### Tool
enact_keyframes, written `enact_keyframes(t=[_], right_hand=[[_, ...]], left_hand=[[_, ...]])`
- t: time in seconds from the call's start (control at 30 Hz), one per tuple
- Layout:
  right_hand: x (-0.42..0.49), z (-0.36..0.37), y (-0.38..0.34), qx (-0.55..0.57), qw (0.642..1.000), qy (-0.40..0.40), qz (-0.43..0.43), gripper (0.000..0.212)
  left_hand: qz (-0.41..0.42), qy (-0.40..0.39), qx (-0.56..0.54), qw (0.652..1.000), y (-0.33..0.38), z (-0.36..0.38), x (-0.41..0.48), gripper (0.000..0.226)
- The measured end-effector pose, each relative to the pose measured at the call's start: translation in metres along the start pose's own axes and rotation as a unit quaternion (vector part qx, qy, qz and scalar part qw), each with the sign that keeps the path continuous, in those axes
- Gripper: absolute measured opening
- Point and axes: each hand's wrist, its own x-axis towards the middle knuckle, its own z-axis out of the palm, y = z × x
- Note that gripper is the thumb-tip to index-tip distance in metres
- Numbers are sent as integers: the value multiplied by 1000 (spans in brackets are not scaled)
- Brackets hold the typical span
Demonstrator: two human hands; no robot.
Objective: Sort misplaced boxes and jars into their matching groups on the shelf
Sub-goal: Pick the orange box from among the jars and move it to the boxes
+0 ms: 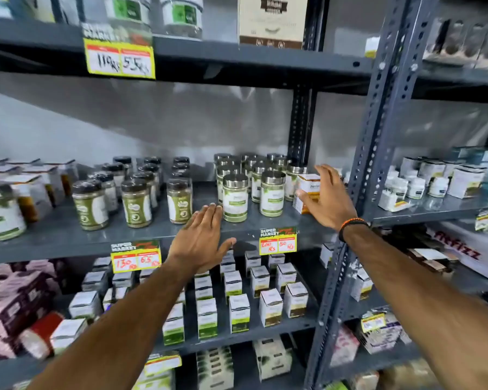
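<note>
A small white and orange box [307,192] stands at the right end of the middle shelf [141,235], beside a group of silver-lidded jars [235,197] with green and white labels. My right hand [326,197] wraps around this box, fingers over its top and thumb at its front. My left hand [203,237] hovers flat and open at the shelf's front edge, fingertips just short of the front silver-lidded jar. Left of them stand black-lidded jars [136,202] of green powder. Small white and green boxes [238,312] fill the shelf below.
Grey perforated uprights [369,164] divide this rack from the one on the right, which holds white tubs and boxes [416,187]. Price tags [277,240] hang on the shelf edges. Dark pink cartons [14,299] sit at lower left. The top shelf carries jars and a tall box [271,21].
</note>
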Motion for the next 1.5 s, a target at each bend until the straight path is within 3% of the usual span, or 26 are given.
enact_keyframes(t=[0.2,0.53,0.93,1.07,1.2,1.5], right_hand=[[8,30,19,9,998,-29,57,84],[9,43,26,110,991,15,78,74],[-43,0,7,121,991,49,33,74],[-64,-8,-34,149,988,49,-12,73],[-79,0,-96,194,978,29,-66,73],[-107,73,-276,273,953,-16,-133,74]], left_hand=[[7,-4,69,998,-4,33,1,80],[-13,36,61,997,2,35,3,66],[3,-67,13,998,7,-2,-10,63],[-5,-87,-40,995,2,-33,-43,55],[-20,-37,-44,998,-22,-56,-93,48],[-127,72,5,989,-198,-108,-220,46]])
